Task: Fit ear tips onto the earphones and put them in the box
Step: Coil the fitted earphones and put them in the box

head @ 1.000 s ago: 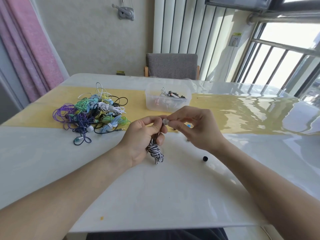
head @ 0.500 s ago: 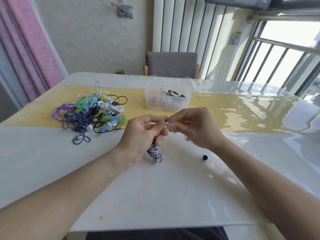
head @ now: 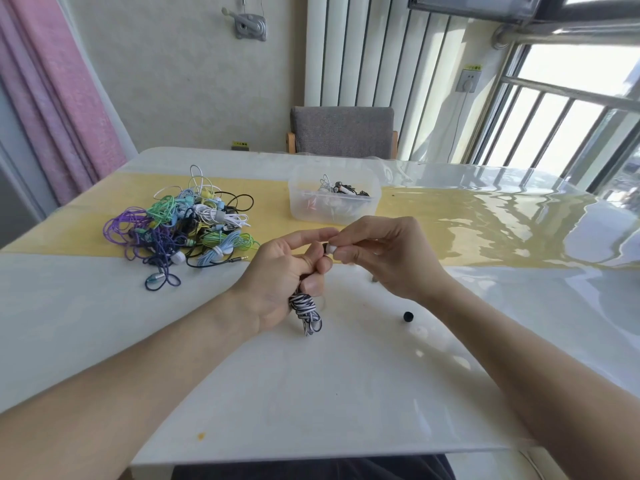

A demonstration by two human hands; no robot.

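A glossy white surface [head: 311,393] with a yellow band across its far half carries everything. The left hand [head: 284,271] is curled round a bundled earphone [head: 304,306] with a black-and-white striped cord, whose loops hang out below the fist. The right hand [head: 384,254], touching the left at the fingertips, pinches a small white ear tip [head: 331,249] against the dark end of the earphone held up by the left thumb and forefinger.

Just beyond both hands, on the yellow band, stands a clear plastic box [head: 334,213] with a few earphones lying in it. Well to the left of the left hand lies a tangled pile [head: 183,226] of purple, green, blue, white and black earphones. A single black tip [head: 408,316] sits on the white part, near and below the right wrist. A small orange speck [head: 201,435] lies near the close edge, under the left forearm.

Past the surface stands a grey chair [head: 343,131] against a wall with a white ribbed radiator [head: 374,50]. A pink curtain [head: 52,98] hangs on the left, and a barred window [head: 571,116] is on the right. A wall socket [head: 468,80] has a yellow label above it, too small to read.
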